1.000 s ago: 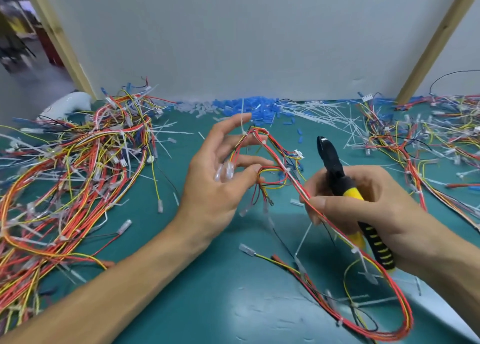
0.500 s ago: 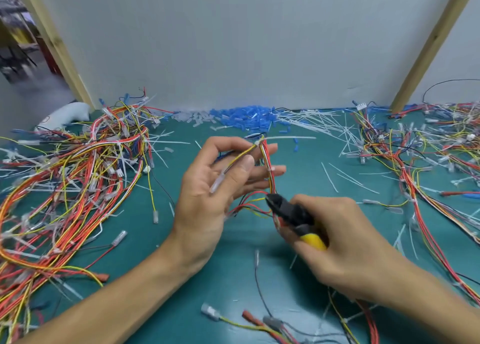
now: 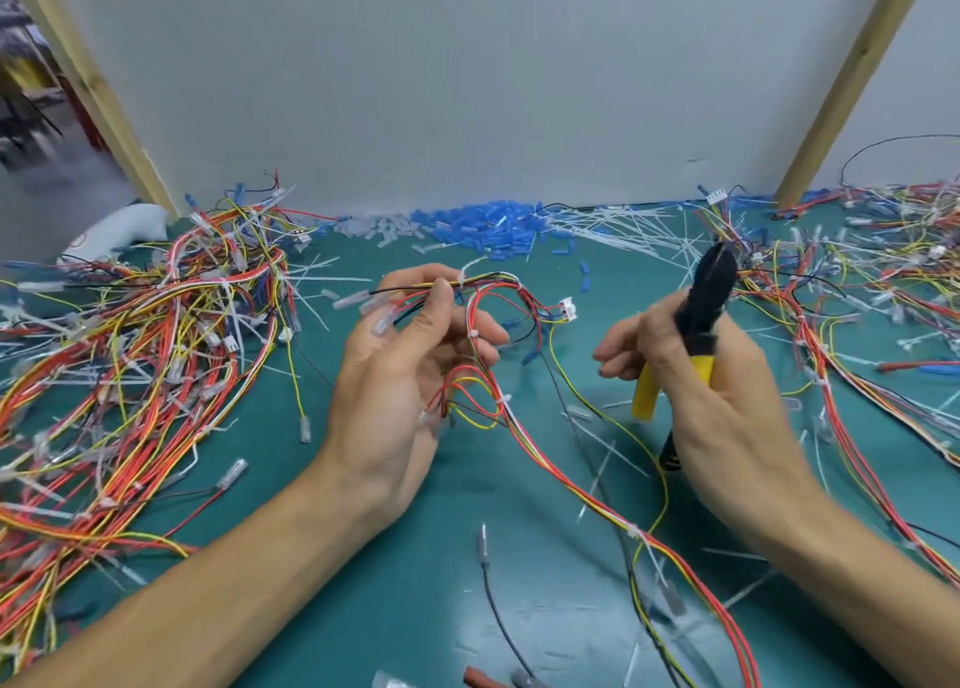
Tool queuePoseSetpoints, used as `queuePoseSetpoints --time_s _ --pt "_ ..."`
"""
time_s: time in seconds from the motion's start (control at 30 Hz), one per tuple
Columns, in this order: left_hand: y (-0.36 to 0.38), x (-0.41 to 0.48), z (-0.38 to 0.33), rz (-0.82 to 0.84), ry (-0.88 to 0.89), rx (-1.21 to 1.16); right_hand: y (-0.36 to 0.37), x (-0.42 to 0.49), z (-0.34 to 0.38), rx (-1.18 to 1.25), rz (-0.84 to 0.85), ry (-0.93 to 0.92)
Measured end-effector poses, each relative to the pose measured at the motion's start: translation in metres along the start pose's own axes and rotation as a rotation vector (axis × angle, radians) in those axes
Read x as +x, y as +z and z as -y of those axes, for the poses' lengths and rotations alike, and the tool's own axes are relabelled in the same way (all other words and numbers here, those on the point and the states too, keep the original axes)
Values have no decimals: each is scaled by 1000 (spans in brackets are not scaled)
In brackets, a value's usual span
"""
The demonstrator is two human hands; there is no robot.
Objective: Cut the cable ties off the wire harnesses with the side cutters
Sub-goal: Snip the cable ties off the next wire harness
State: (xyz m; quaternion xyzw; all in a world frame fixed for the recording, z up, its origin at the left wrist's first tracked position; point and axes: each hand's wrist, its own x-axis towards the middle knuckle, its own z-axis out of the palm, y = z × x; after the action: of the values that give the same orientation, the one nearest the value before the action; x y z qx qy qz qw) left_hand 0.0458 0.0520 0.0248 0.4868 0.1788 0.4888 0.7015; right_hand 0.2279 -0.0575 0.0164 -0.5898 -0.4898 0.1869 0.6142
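- Harness — a thin bundle of red, yellow and black wires — hangs looped in the left hand above the green mat, near the middle; its tail trails off toward the near right.
- Left thumb and forefinger pinch the bundle near its top, and the other fingers curl loosely under the loop.
- Right hand is clenched round the cutters, head up and well apart from the harness. The nose is blurred, so I cannot tell whether the blades are parted.
- Step in hand, as I judge it: between cuts — picking the next tie. One white tie sits on the loop just beside the left fingers, and a second tie sits lower down.
- Next move calls for swinging the nose down and leftward to a tie, then catching the strap alone, not the wires under it.
- Room: the mat between the hands leaves a short open path. The left pile and right pile of wires crowd both sides, and the wall closes the back, with blue sleeves along its foot.
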Motion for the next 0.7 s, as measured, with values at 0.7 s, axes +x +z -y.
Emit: queuePoseSetpoints --time_s 0.7 --pt "6 -12 15 161 130 415 2 4 -14 -129 80 59"
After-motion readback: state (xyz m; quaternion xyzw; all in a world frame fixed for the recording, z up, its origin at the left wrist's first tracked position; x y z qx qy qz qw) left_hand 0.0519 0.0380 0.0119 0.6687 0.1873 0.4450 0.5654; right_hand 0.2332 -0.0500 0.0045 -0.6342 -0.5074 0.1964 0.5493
